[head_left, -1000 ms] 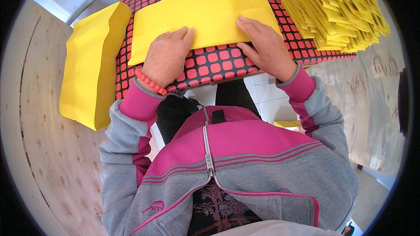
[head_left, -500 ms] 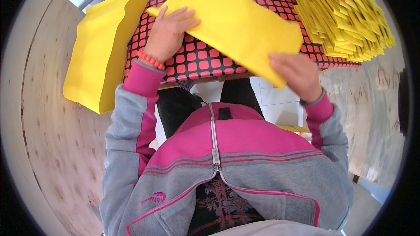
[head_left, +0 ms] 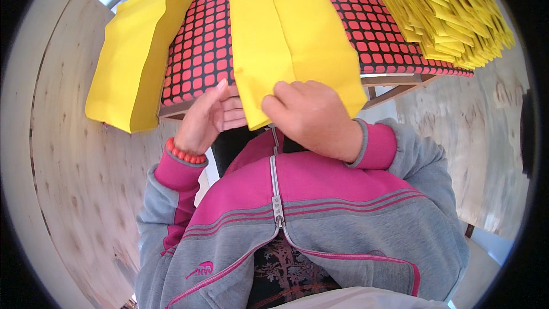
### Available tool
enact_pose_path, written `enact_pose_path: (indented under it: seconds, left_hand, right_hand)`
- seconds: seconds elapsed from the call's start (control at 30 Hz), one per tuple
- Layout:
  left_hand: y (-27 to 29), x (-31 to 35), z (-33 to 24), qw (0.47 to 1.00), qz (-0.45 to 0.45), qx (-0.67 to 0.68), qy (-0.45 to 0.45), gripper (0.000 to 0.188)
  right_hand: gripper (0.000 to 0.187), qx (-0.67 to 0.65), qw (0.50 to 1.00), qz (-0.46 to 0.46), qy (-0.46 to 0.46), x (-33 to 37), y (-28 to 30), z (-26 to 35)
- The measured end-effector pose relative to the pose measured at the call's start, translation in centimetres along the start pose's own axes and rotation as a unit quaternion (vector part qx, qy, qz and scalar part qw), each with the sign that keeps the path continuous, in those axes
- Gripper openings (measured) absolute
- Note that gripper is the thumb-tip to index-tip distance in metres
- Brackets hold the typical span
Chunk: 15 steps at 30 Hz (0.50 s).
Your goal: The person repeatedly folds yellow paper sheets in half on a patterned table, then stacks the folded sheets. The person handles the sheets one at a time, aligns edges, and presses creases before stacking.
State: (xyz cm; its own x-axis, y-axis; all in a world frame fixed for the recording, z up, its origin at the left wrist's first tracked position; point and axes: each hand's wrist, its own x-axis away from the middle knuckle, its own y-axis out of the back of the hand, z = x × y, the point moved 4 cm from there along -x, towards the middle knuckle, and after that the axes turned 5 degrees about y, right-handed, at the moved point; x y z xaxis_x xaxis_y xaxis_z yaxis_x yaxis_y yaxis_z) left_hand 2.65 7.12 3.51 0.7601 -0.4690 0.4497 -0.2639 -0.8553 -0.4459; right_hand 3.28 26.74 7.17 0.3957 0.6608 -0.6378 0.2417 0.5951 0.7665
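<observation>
A flat yellow paper bag with a lengthwise seam lies over the front of the table, its near end jutting past the edge. My right hand is closed over that near end, fingers curled on the upper face. At the near left edge, my left hand is open, palm turned toward the bag and fingers stretched out. Its fingertips reach the bag's edge and may go partly under it. A red bead bracelet circles my left wrist.
The table wears a red-and-black patterned cover. A thick yellow stack or block stands at its left edge. Many folded yellow pieces are heaped at the far right. Wooden boards flank both sides.
The bag has turned from lying crosswise to pointing away from me, its seam now showing. My right hand moved left onto its near end; my left hand came nearer to me, down its left edge.
</observation>
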Motion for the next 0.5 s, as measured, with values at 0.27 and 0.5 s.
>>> enact_pose_path:
  seconds: [0.27, 0.5]
  left_hand:
    - [0.4, -1.3, 2.0, 0.999, -0.028, 0.034, 0.006, 0.043]
    - [2.3, 0.3, 0.5, 0.998, -0.015, 0.066, -0.009, 0.046]
  right_hand:
    - [0.032, -0.106, 0.991, 0.086, -0.001, 0.8, 1.8, 0.0]
    - [0.054, 0.094, 0.990, 0.038, -0.096, 5.0, 5.9, -9.9]
